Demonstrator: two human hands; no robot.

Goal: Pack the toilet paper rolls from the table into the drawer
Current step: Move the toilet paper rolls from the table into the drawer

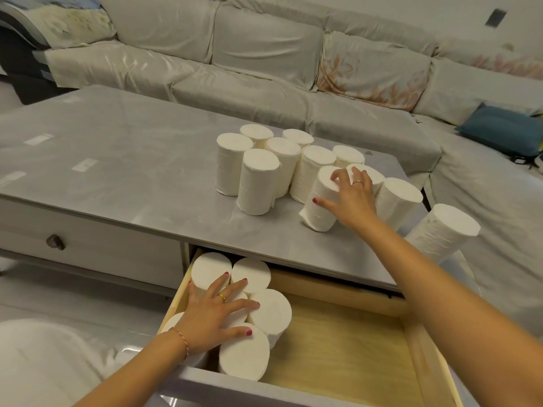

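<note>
Several white toilet paper rolls (258, 180) stand upright in a cluster on the grey table (123, 160). My right hand (351, 198) reaches over them and grips one tilted roll (320, 204) at the cluster's near edge, thumb on its side, fingers over its top. Below the table edge the wooden drawer (352, 339) is pulled out. Several rolls (271, 312) stand packed in its left part. My left hand (217, 312) lies flat on top of them with fingers spread, covering one roll.
One roll (440, 233) leans past the table's right end. A second drawer with a dark knob (55, 241) is closed at the left. A covered sofa (264, 54) runs behind the table, with a blue cushion (499, 130) at right. The drawer's right half shows bare wood.
</note>
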